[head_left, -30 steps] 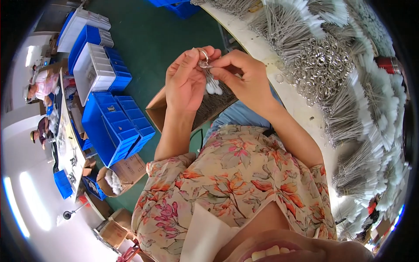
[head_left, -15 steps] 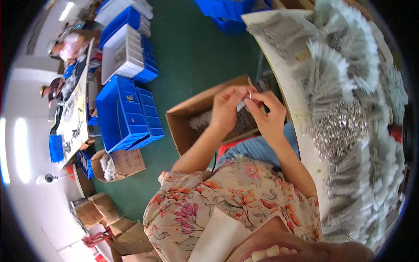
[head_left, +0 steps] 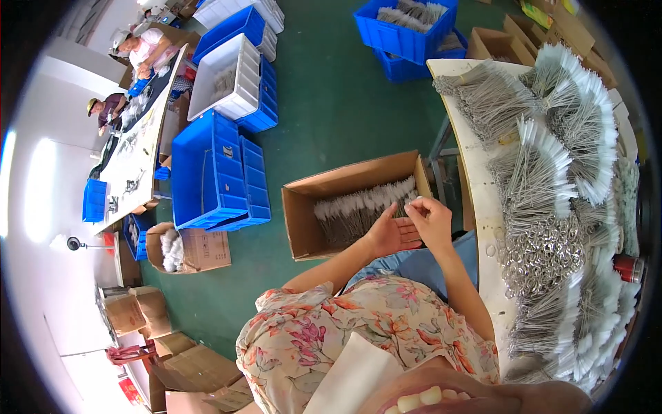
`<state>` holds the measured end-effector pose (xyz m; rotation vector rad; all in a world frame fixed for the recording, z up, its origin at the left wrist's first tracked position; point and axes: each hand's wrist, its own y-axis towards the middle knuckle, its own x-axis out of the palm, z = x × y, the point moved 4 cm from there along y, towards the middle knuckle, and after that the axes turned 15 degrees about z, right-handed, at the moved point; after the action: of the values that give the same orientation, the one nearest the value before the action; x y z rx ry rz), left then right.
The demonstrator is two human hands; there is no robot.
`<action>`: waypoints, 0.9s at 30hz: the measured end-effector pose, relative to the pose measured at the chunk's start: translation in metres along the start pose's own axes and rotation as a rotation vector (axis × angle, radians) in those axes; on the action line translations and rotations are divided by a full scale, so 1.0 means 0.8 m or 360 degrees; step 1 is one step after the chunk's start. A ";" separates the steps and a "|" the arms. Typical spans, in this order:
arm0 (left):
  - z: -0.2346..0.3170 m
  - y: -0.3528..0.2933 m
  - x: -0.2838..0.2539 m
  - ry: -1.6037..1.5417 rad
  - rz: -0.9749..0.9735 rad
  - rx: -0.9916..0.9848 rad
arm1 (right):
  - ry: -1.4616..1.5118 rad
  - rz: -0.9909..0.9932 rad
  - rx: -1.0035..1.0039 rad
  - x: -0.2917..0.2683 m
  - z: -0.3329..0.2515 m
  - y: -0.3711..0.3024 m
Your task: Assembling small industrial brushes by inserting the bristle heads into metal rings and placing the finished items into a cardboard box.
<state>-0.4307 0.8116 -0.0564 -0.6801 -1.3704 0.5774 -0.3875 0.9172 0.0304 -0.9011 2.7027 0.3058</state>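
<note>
My left hand [head_left: 394, 232] is held palm up with its fingers stretched out, over the near right part of a cardboard box [head_left: 303, 232]. Close beside it, my right hand [head_left: 432, 222] has thumb and forefinger pinched together; whatever is between them is too small to make out. Inside the box lie rows of thin wire brushes [head_left: 365, 200] with white bristle tips. On the table at my right, a heap of shiny metal rings [head_left: 543, 257] sits among fanned bundles of white-tipped wire brushes [head_left: 541, 162].
The pale tabletop [head_left: 487, 259] curves along my right side. Blue crates [head_left: 207, 176] and a white crate [head_left: 231, 86] are stacked at left; another blue crate [head_left: 407, 34] stands beyond. A small carton [head_left: 207, 250] holds white tufts. Two people work at a long table [head_left: 131, 162].
Both hands were together on a small white-tipped piece with a metal ring. The left fingers have since opened out, and the hands sit lower in the picture. The whole view has shifted.
</note>
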 end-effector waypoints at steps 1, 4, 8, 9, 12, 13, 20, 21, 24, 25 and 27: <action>-0.001 0.000 0.003 -0.0068 -0.0142 0.0044 | -0.0014 -0.0054 -0.0031 0.005 0.007 -0.004; 0.009 0.025 -0.014 -0.0199 -0.0260 0.0102 | 0.0014 -0.0212 -0.0108 0.019 0.017 -0.022; 0.037 0.082 -0.088 -0.0444 0.0137 0.0368 | -0.0222 -0.0491 -0.0216 0.028 0.060 -0.052; 0.042 0.080 -0.089 -0.0447 0.0141 0.0363 | -0.0213 -0.0515 -0.0172 0.026 0.069 -0.060; 0.053 0.050 -0.089 -0.0296 0.0310 0.0457 | -0.0112 -0.0706 0.0256 0.018 0.104 -0.077; 0.053 0.044 -0.086 -0.0258 0.0409 0.0493 | -0.0111 -0.0705 0.0256 0.017 0.119 -0.076; 0.108 0.035 -0.114 0.0083 0.0124 0.1077 | 0.0145 -0.0566 0.0258 0.020 0.151 -0.070; 0.121 0.017 -0.100 0.0066 0.0480 0.1081 | 0.0198 -0.0605 0.0271 0.008 0.154 -0.067; 0.189 -0.030 -0.177 0.0252 0.0734 0.1577 | 0.0170 -0.0612 0.0516 0.015 0.133 -0.068; 0.206 -0.054 -0.193 0.0303 0.1024 0.1710 | 0.0154 -0.0621 0.0559 0.016 0.131 -0.070; 0.235 -0.073 -0.244 0.0345 0.1299 0.1878 | 0.0074 -0.0566 0.0538 0.013 0.129 -0.066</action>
<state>-0.6418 0.6492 -0.1334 -0.2549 -0.3137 1.7059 -0.3436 0.8997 -0.0758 -1.2581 2.4605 -0.2406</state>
